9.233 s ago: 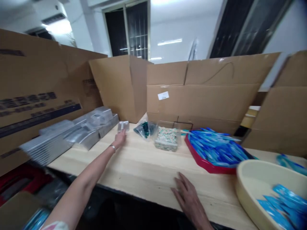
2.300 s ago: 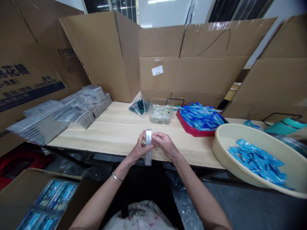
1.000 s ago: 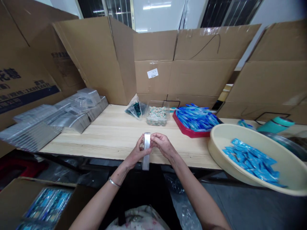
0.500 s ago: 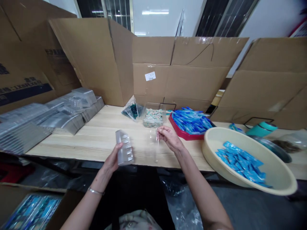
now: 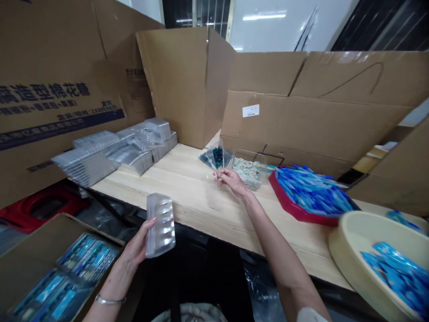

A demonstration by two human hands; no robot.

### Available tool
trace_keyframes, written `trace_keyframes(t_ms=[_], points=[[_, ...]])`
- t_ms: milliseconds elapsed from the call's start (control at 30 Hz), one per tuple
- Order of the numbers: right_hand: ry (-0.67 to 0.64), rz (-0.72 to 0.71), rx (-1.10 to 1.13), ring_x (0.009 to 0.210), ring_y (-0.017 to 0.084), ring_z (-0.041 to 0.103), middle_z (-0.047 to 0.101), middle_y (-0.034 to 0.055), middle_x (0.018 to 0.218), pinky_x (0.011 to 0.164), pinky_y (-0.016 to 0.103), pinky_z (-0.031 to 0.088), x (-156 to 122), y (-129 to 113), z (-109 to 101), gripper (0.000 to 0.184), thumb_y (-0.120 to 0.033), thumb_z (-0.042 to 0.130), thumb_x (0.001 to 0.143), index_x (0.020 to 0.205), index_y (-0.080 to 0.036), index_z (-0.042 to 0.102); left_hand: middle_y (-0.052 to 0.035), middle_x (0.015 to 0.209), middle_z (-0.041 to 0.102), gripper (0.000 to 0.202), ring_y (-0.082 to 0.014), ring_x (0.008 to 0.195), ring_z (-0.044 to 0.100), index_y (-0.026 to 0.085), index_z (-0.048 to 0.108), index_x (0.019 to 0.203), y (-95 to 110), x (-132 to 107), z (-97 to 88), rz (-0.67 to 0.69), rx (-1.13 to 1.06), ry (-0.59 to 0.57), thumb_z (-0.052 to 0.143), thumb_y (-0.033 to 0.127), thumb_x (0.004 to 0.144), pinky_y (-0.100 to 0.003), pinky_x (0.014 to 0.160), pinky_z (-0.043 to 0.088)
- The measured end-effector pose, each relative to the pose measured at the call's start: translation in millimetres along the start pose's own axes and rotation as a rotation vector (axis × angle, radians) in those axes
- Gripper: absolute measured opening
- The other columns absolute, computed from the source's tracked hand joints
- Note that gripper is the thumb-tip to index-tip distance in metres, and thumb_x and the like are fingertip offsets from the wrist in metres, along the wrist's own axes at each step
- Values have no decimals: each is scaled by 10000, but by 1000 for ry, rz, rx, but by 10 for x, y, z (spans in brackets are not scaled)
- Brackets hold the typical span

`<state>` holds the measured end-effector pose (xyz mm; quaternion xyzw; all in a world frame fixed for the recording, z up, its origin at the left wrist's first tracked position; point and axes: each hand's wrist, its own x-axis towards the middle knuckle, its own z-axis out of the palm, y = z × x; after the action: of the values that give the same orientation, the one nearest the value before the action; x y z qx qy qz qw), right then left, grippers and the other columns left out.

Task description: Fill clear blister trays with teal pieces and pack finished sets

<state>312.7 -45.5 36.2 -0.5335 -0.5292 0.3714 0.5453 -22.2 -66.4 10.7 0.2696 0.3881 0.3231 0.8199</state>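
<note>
My left hand [image 5: 137, 243] grips a nested stack of clear plastic trays [image 5: 161, 226] with ridged compartments, in front of the table's near edge. Over the tabletop, my right hand [image 5: 231, 180] pinches a thin clear plastic piece [image 5: 216, 176], probably a single tray; its outline is blurred and hard to make out. Just beyond that hand sit a clear bag of dark green bits [image 5: 217, 156] and a clear tub of small pale pieces [image 5: 248, 170].
Piles of clear trays [image 5: 90, 156] stand at the table's left. On the right are a red tray [image 5: 284, 203] heaped with blue sticks and a cream basin [image 5: 345, 250] of blue packets. A carton [image 5: 63, 219] of filled packs sits lower left. Cardboard walls [image 5: 268, 116] line the back.
The view has swung left, bringing the carton further in. My right hand has moved forward over the table with its clear piece. The stack stays in my left hand.
</note>
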Motion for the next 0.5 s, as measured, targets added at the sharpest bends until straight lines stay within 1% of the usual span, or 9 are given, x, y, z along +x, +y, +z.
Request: trace_keyframes(t_ms=[67,133,200,233,267,300,367,433,500], points=[[-17,-52,-457,718,140,588,619,66,865,607,238,468,256,-88,287,174,-254,482,802,875,-135,587,-116,949,694,403,-245,855,660,93,582,1105,2,-28,-49,14,-25,23,602,277,747,-370,824,511],[-64,-65,-954,824,174,582,609,114,961,683,264,461,491,-108,707,201,-180,430,829,935,-113,586,-112,945,695,383,-239,854,660,93,590,1085,-13,-28,-60,20,-51,35,604,270,746,-371,846,501],[-126,-53,-1078,909,212,561,584,168,1053,736,300,451,661,-43,1155,251,-96,401,820,990,-77,584,-110,948,695,382,-240,883,654,94,592,1083,-33,-14,-56,14,-71,31,605,270,744,-369,879,483],[-157,-60,-1109,956,217,541,572,170,1089,771,310,441,713,17,1346,284,-65,368,825,1007,-77,585,-110,955,694,396,-244,909,648,96,589,1094,-41,-9,-60,7,-79,20,606,278,743,-368,896,473],[-184,-65,-1125,997,222,520,565,166,1105,812,322,426,741,88,1498,300,-55,353,831,1015,-81,588,-110,962,692,421,-251,937,639,99,582,1114,-45,-7,-73,2,-84,7,609,289,740,-368,908,465],[-204,-72,-1145,1046,227,489,554,159,1130,858,338,404,746,167,1605,301,-67,349,845,1025,-91,589,-112,977,688,455,-258,965,628,103,570,1142,-45,-10,-98,-5,-88,-7,614,302,736,-369,916,459],[-220,-71,-1187,1131,258,416,511,162,1196,930,398,347,703,324,1684,275,-150,375,877,1054,-109,582,-119,1015,678,530,-270,1006,609,109,536,1202,-32,-28,-184,-20,-96,-24,625,326,727,-369,916,458],[-213,-38,-1226,1157,295,379,476,173,1230,930,458,323,627,462,1642,278,-234,396,890,1076,-130,575,-122,1048,668,585,-275,1013,605,120,505,1245,-9,-49,-296,-31,-102,-20,635,343,720,-370,901,466],[-208,1,-1248,1130,300,401,483,170,1211,888,467,341,576,566,1575,287,-212,369,896,1098,-160,566,-125,1075,658,606,-273,1013,605,128,490,1263,10,-57,-390,-31,-111,-11,638,350,719,-369,893,470]])
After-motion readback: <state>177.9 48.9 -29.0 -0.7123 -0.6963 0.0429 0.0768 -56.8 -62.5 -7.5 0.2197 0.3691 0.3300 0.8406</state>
